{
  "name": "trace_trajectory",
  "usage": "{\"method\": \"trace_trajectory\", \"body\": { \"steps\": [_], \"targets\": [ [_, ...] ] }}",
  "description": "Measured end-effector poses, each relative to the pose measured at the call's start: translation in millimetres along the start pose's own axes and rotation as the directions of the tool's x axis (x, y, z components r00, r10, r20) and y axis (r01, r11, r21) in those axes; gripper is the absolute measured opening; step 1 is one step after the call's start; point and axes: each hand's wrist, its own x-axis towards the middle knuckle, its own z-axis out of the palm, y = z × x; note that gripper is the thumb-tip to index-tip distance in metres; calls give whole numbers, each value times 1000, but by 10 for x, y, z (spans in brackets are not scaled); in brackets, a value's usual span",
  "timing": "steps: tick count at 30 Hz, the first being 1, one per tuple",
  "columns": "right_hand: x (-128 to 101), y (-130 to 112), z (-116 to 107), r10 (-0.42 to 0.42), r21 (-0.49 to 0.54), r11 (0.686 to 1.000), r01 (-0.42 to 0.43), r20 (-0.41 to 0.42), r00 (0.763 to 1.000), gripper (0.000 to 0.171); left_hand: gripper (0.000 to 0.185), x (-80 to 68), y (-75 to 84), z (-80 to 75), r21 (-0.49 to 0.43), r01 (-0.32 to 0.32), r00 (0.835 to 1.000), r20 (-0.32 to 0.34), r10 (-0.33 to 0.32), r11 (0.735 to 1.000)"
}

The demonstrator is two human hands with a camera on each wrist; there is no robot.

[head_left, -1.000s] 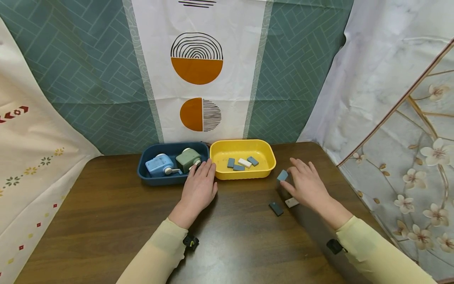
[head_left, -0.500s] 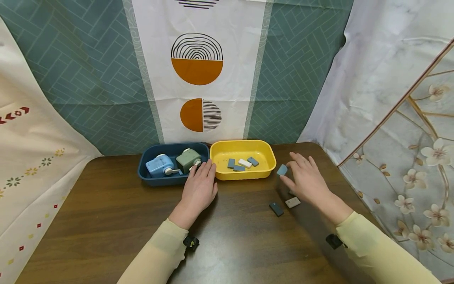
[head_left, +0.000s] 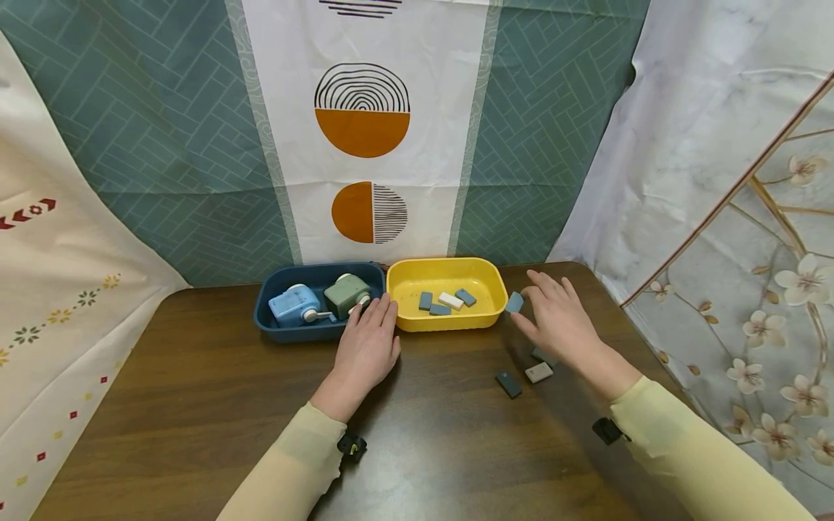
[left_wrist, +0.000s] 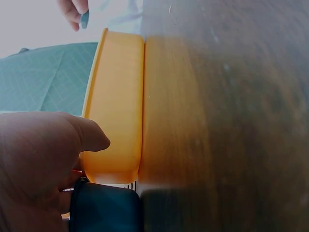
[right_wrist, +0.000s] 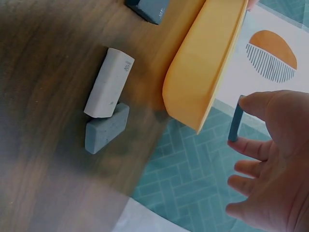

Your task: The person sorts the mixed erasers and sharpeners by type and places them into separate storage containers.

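Between thumb and fingertip, my right hand [head_left: 557, 318] pinches a small blue-grey eraser [head_left: 514, 302] just off the right end of the yellow bin [head_left: 449, 321]. In the right wrist view that eraser [right_wrist: 235, 123] is seen edge-on, raised above the table. My left hand [head_left: 367, 340] rests with fingers extended at the adjoining rims of the yellow bin and the dark blue bin [head_left: 296, 334]. Inside the yellow bin lie a white eraser [head_left: 450, 300] and several blue-grey ones. The table near my right hand holds a white eraser [head_left: 538, 373] and two dark grey erasers [head_left: 508, 384].
Two crank pencil sharpeners, one light blue [head_left: 292, 304] and one green [head_left: 346, 293], lie in the dark blue bin. Patterned cloths [head_left: 541, 130] hang behind and beside the brown table [head_left: 195, 405].
My right hand has moved left and away from me with the eraser, toward the yellow bin, uncovering a dark eraser on the table. The left hand stays put.
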Motion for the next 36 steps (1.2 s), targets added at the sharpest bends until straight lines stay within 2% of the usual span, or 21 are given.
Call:
{"method": "trace_trajectory", "body": {
  "steps": [20, 29, 36],
  "targets": [
    [260, -3, 118, 14, 2, 1000, -14, 27, 1000, 45, 71, 5, 4, 15, 0, 3, 1000, 0, -3, 1000],
    [383, -12, 168, -10, -3, 1000, 10, -1, 1000, 40, 71, 3, 6, 6, -4, 4, 1000, -9, -4, 1000],
    [498, -1, 206, 2, -13, 1000, -1, 33, 999, 45, 71, 8, 3, 3, -2, 8, 1000, 8, -8, 1000]
  ]
}}
